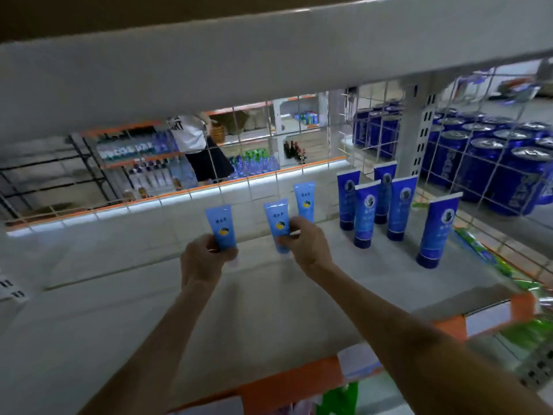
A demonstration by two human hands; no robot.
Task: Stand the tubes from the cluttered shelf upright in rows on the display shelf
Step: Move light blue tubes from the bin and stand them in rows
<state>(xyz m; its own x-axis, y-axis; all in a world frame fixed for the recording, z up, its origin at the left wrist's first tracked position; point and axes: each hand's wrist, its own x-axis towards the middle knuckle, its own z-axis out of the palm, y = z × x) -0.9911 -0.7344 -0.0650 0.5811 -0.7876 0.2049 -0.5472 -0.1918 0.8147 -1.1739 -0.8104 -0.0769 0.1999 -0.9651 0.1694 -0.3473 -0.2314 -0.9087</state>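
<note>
Forearms stretch in from the bottom edge over the orange price rail (pixel 284 384), whose labels are too blurred to read. On the pale display shelf (pixel 269 301) my left hand (pixel 206 256) pinches the foot of a light-blue tube (pixel 221 226) that stands crimp up, its bottom end mostly hidden in my grip. Just to the right, my right hand (pixel 308 244) grips a second light-blue tube (pixel 277 218) low down, covering its lower right side. A third light-blue tube (pixel 305 199) stands behind that hand, its base out of sight. Farther right, five dark-blue tubes (pixel 399 205) stand upright in a loose cluster, some overlapping. Green packets (pixel 478 250) lie along the right edge, smeared and cut off. Beyond the wire mesh (pixel 248 187), blue cans (pixel 493 163) sit at the far right. A person (pixel 194 139) in a white top shows only from the chest down, cut off by the upper shelf (pixel 239 55).
</note>
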